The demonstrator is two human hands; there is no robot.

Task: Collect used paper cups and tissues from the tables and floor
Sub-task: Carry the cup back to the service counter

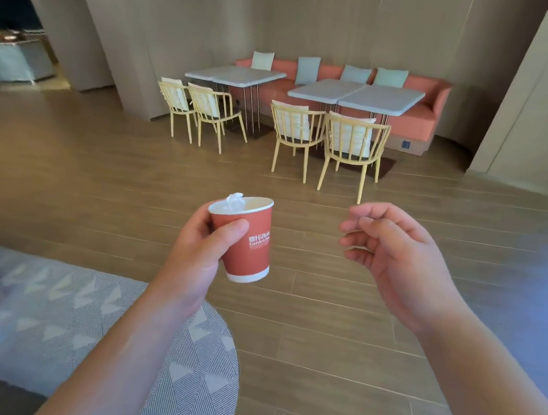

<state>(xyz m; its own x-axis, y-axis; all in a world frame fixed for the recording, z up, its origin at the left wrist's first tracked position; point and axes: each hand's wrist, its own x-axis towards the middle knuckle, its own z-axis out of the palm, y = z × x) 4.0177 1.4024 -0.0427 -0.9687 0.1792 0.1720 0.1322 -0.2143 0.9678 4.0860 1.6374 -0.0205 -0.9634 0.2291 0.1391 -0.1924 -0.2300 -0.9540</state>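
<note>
The red paper cup (244,238) sits in my left hand (198,249), my thumb across its front and my fingers wrapped round the back, tipped a little to the right. A crumpled white tissue (235,200) pokes up above its rim, on the side nearest my fingers. My right hand (394,253) hangs just to the right of the cup, apart from it, fingers loosely curled and grasping nothing. Below my left forearm lies a grey patterned rug (181,385) on the wooden floor (332,369). Well beyond both hands stand pale tables (358,97) with wooden chairs (352,148) drawn up to them, and a pink bench (418,118) with cushions behind.
</note>
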